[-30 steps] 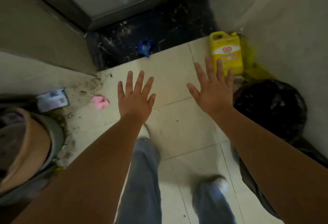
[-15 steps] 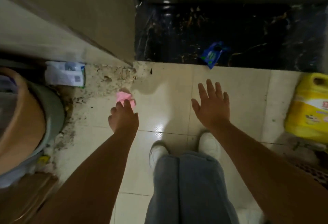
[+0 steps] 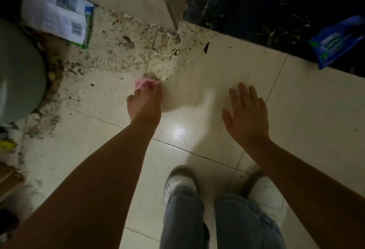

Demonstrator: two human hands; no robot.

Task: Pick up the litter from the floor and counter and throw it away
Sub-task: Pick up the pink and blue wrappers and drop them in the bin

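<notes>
A small crumpled pink scrap (image 3: 140,83) lies on the pale tiled floor (image 3: 217,67), and my left hand (image 3: 145,104) reaches down with its fingertips closed on the scrap. My right hand (image 3: 245,114) hovers flat over the floor to the right, fingers spread, holding nothing. A blue plastic wrapper (image 3: 337,41) lies at the edge of the dark marble strip at the right. A white and blue printed packet (image 3: 57,14) lies at the top left by the wall.
Dirt and crumbs (image 3: 126,51) cover the tiles near the wall corner. A grey round container (image 3: 17,75) stands at the left edge, with a yellow scrap (image 3: 7,145) below it. Dark marble flooring (image 3: 266,0) runs along the top right. My shoes (image 3: 180,181) stand below.
The view has dropped closer to the floor. My left hand's fingers have closed on the pink scrap. The right hand stays open above the tiles.
</notes>
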